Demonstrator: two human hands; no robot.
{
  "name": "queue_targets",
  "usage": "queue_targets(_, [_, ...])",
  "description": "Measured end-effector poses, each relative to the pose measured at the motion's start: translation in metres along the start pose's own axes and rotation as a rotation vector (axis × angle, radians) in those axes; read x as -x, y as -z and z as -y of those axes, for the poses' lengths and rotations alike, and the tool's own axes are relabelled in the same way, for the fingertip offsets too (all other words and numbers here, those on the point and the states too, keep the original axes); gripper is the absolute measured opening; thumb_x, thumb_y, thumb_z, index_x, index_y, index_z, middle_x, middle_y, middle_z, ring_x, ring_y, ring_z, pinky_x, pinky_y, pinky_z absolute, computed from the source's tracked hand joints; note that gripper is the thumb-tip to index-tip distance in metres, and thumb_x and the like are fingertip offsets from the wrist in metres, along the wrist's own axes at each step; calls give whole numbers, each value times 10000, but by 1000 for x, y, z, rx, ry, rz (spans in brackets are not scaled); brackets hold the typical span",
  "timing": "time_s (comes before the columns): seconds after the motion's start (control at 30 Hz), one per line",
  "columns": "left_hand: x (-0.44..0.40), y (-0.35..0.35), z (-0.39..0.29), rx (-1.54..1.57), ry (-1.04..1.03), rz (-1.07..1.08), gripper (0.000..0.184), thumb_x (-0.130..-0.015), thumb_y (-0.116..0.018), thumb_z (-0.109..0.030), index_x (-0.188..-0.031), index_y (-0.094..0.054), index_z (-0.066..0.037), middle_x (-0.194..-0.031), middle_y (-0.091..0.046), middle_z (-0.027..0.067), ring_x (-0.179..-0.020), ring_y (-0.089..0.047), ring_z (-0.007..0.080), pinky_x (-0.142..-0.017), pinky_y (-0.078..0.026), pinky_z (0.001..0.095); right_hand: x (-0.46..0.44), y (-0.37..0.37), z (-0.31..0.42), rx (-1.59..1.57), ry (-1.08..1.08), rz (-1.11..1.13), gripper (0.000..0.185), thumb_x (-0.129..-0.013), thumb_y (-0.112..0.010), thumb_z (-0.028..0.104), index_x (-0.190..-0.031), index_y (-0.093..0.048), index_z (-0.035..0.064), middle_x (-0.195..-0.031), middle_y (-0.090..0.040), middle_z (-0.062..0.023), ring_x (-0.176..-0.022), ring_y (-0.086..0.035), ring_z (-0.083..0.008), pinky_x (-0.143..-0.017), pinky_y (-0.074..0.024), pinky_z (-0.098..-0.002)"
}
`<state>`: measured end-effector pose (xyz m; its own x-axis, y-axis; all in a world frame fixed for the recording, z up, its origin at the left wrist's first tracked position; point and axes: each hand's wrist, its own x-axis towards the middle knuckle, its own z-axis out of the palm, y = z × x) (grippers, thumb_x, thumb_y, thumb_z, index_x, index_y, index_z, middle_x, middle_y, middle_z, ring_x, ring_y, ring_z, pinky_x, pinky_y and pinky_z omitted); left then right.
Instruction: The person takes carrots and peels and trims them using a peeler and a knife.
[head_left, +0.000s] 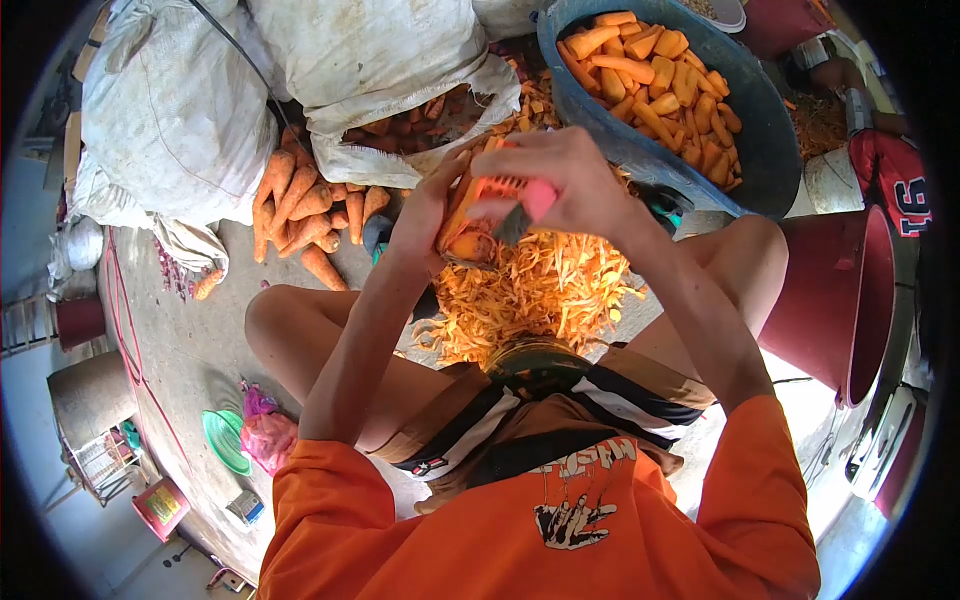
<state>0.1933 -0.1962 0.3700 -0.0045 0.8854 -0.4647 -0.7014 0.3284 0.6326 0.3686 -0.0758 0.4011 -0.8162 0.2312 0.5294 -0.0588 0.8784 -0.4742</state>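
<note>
My left hand (422,212) is closed around a thick carrot (470,246), partly peeled, with its blunt end toward me. In my right hand (578,178) is a peeler (502,187) with an orange slotted part, held against the upper side of the carrot; my fingers hide part of it. Something bright pink (540,199) shows at those fingers, its kind unclear. Below both hands, a heap of carrot peelings (540,290) covers the floor between my legs.
Unpeeled carrots (300,205) spill from a white sack (370,70) at the upper left. A blue tub (570,115) of peeled carrots stands at the upper right. To the right is a dark red bucket (825,300); a person in a red shirt (890,170) sits beyond. A green basin (226,440) lies lower left.
</note>
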Motion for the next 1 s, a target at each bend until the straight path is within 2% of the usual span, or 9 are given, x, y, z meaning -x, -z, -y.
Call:
queue_targets(0.07, [4,-8,4,-10,-32,-90,442,-1102,-484,-338,-1457,-537,-79,-1218,-689,83,-975,-711,220,-844,-606,365,5,-9,-40,-143,70,-180,200,-940,-791,260,-1030,-732,91,-926,-767,-42,-803,-724,-105,-699,-561,-290])
queue_targets(0.13, [4,-5,1,-31,-9,-50,436,-1102,-484,-336,-1449,-542,-79,-1220,-689,82,-973,-711,214,-845,-606,364,7,7,-68,-316,-441,-248,273,-886,-838,283,-1070,-744,105,-933,-768,-58,-792,-735,-146,-706,-557,-295])
queue_targets(0.27, [4,-3,-2,16,-1,-45,426,-1103,-477,-343,-1426,-555,-76,-1209,-693,85,-966,-712,200,-836,-607,361,-1,13,-49,-430,-430,-386,277,-871,-853,288,-1039,-745,96,-883,-755,-78,-754,-716,-144,-699,-556,-302])
queue_targets(0.33, [0,3,-1,48,-6,12,419,-1098,-496,-341,-1416,-562,-74,-1198,-697,86,-968,-710,200,-834,-605,354,-3,10,1,-186,-55,-58,260,-949,-781,167,-1110,-687,-15,-889,-767,-71,-805,-741,-127,-718,-582,-272])
queue_targets(0.43, [-7,15,4,113,18,141,414,-1091,-523,-332,-1413,-566,-74,-1194,-700,88,-984,-707,196,-840,-599,337,6,-10,-27,-187,13,-163,227,-910,-826,257,-979,-726,66,-841,-748,-97,-757,-709,-86,-685,-552,-282])
queue_targets(0.57, [7,-3,2,-21,-14,4,440,-1093,-523,-317,-1463,-539,-78,-1249,-687,95,-1036,-701,182,-875,-591,318,8,12,-83,-205,-477,-213,306,-857,-859,259,-1087,-751,89,-922,-767,-120,-815,-764,-183,-725,-574,-320])
queue_targets(0.67, [1,-1,0,4,-48,-16,457,-1083,-548,-315,-1479,-530,-86,-1262,-684,91,-1044,-701,183,-882,-592,326,-2,6,-39,-632,-432,-333,284,-854,-860,257,-1050,-747,86,-917,-763,-129,-814,-763,-198,-713,-573,-335])
queue_targets(0.73, [-7,8,4,17,-83,-4,465,-1075,-569,-313,-1480,-530,-89,-1262,-684,87,-1046,-701,186,-884,-593,332,1,-7,-9,-137,45,-185,225,-910,-822,249,-965,-718,58,-883,-765,-119,-787,-748,-147,-680,-556,-311])
queue_targets(1.0, [6,-4,-2,49,-32,34,405,-1088,-540,-320,-1417,-558,-84,-1198,-696,75,-966,-719,182,-785,-619,314,0,18,-76,-133,-403,-358,237,-942,-802,256,-947,-714,36,-891,-764,-59,-749,-689,-105,-664,-544,-275])
